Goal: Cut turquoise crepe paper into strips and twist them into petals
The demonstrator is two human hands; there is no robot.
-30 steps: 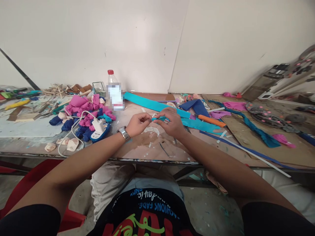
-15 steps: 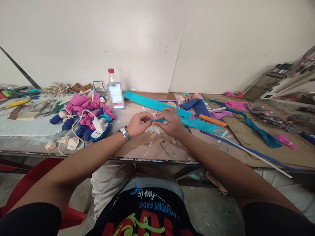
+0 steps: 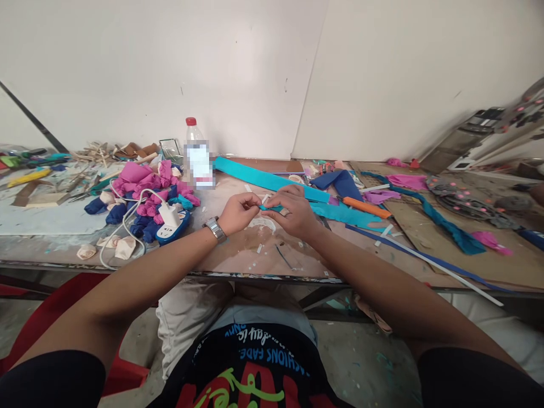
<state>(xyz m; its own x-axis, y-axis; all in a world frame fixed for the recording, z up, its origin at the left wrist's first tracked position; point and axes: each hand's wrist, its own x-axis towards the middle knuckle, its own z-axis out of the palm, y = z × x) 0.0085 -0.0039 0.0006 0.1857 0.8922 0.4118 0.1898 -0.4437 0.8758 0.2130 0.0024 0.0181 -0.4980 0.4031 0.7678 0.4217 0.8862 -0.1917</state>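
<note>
My left hand [image 3: 240, 214] pinches the left end of a teal crepe-like strip [image 3: 277, 208] above the table's middle. On the same strip, closer to the right, my right hand [image 3: 294, 211] is closed with thumb and forefinger. A small white piece [image 3: 265, 199] shows at the fingertips; I cannot tell whether it is stuck to the strip. Most of the gripped part is hidden by the fingers. Behind the hands lies a long flat turquoise strip [image 3: 259, 177]. Another turquoise strip [image 3: 348, 214] stretches out to the right of my right hand.
To the left are a pile of pink and blue crumpled pieces [image 3: 136, 177], a power strip [image 3: 181, 228] with a white cable, and a red-capped bottle [image 3: 192, 130]. An orange-handled cutter [image 3: 366, 207] lies right, near a thin white stick [image 3: 446, 272] and cardboard [image 3: 429, 238].
My left hand has shifted very slightly left, and a little more of the teal strip shows between the fingertips. Both hands keep their pinch.
</note>
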